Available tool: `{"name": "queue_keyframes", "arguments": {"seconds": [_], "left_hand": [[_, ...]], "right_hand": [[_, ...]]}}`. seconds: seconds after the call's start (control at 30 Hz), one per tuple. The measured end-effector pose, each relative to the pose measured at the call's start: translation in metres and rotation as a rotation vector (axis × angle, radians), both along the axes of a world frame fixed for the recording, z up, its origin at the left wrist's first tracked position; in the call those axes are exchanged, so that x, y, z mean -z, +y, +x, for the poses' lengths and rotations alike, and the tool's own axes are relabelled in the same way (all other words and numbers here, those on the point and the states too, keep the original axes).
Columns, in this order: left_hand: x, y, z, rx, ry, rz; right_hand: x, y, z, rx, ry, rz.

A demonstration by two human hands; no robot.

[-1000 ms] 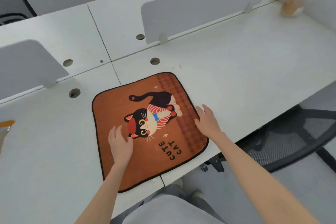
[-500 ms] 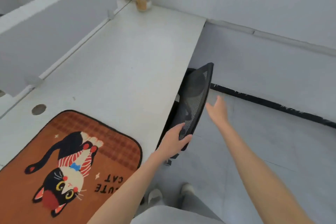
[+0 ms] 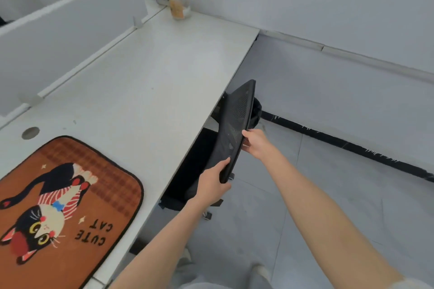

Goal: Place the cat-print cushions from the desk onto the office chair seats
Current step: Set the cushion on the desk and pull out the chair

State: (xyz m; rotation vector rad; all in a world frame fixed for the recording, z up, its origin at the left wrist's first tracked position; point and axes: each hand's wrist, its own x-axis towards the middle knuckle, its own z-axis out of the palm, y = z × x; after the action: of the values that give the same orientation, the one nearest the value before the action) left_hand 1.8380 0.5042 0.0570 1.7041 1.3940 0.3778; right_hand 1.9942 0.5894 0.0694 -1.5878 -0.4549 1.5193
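Observation:
An orange cat-print cushion (image 3: 63, 209) with the words CUTE CAT lies flat on the white desk (image 3: 150, 87) at the lower left. A black mesh office chair (image 3: 237, 124) is tucked against the desk's right edge, its backrest seen edge-on and its seat mostly hidden under the desk. My left hand (image 3: 212, 183) grips the lower end of the backrest rim. My right hand (image 3: 256, 144) grips the same rim a little higher, from the floor side. Neither hand touches the cushion.
White divider panels (image 3: 70, 30) run along the desk's far side. A glass jar (image 3: 179, 2) and a small grey object stand at the far corner by the wall. A cable hole (image 3: 30, 132) lies above the cushion. Grey floor (image 3: 328, 195) stretches to the right.
My view swung right from the cushion to the chair. Both hands left the cushion; the left took hold of the backrest rim first, then the right closed on it too.

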Motion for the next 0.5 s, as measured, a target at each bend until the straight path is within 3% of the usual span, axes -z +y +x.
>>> {"name": "queue_keyframes", "arguments": {"seconds": [0.27,0.5], "left_hand": [[0.001,-0.039,0.095,-0.014,0.045,0.006],[-0.001,-0.078,0.168,0.086,0.053,0.001]], "right_hand": [[0.013,-0.034,0.098,-0.101,-0.057,0.015],[0.015,-0.087,0.177,0.006,-0.058,-0.012]]}}
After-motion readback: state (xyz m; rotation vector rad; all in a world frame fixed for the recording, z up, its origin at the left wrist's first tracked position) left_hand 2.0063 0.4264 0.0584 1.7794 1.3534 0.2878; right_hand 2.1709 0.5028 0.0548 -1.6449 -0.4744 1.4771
